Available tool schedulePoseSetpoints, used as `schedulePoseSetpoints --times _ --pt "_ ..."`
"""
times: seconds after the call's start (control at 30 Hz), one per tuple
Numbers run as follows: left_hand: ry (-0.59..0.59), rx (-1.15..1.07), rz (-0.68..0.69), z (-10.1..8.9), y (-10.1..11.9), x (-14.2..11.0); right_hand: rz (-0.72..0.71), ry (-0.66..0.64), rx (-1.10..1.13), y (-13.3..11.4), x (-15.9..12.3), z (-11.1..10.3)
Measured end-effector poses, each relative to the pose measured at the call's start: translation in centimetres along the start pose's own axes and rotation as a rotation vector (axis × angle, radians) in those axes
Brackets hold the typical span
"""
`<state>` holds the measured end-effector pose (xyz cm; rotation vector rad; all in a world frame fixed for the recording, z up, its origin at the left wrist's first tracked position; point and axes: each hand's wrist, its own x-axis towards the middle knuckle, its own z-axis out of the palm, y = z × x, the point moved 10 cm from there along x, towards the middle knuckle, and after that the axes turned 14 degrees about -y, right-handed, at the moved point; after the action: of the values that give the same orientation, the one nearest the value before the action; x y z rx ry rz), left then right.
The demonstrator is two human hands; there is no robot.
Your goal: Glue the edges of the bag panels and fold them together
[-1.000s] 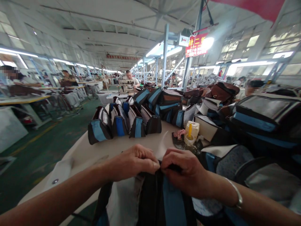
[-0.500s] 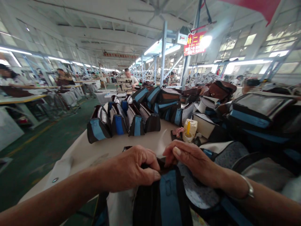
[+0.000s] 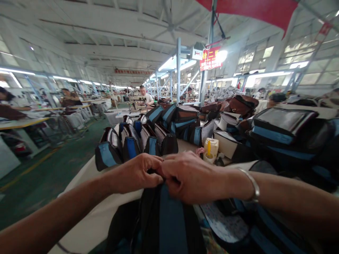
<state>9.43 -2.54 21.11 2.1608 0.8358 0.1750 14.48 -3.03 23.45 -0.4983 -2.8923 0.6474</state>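
Note:
A black bag with a blue stripe [image 3: 172, 225] stands in front of me at the table's near side. My left hand [image 3: 140, 171] pinches its upper edge between thumb and fingers. Against it sits my right hand [image 3: 185, 174], fingers curled in and closed at the same edge, a silver bangle on the wrist. The fingertips of both hands meet, and they hide the rim of the bag there. Whether the right fingers hold anything besides the edge is hidden.
Several black and blue bags [image 3: 129, 143] stand in a row beyond my hands. A glue pot with a yellow stick [image 3: 211, 150] is right of them. More bags [image 3: 280, 130] are heaped on the right. Co-workers, one in a white top [image 3: 147, 97], sit farther off.
My right hand has moved left and turned over, its fingers closing beside my left hand. The bag's edge has shifted left with my left hand. The camera view has tilted slightly up.

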Motion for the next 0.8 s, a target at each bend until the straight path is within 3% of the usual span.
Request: schedulePoseSetpoints --times 0.07,0.17,0.27,0.37,0.47,0.6,0.8 --pt "-0.029 -0.078 -0.014 1.1 -1.2 -0.9 -0.092 -0.087 0.105 -0.2 0.5 1.8" --pt "0.002 -0.193 -0.086 2.7 -3.9 -2.8 -0.215 -0.253 0.456 2.1 1.0 5.3" --pt "0.015 -0.286 -0.167 4.1 -6.8 -4.7 -0.216 -0.336 0.587 5.4 1.2 9.1" --pt "-0.045 -0.352 -0.277 5.4 -8.7 -6.0 -0.215 -0.327 0.683 6.3 1.3 12.2" --pt "-0.102 -0.396 -0.310 6.1 -8.2 -6.1 -0.275 -0.228 0.739 4.9 1.2 12.5" --pt "-0.073 -0.353 -0.321 6.6 -6.9 -5.1 -0.281 -0.171 0.726 3.4 1.2 11.7" --pt "-0.045 -0.452 -0.313 8.1 -7.8 -4.3 -0.213 -0.175 0.776 3.8 0.9 11.7"
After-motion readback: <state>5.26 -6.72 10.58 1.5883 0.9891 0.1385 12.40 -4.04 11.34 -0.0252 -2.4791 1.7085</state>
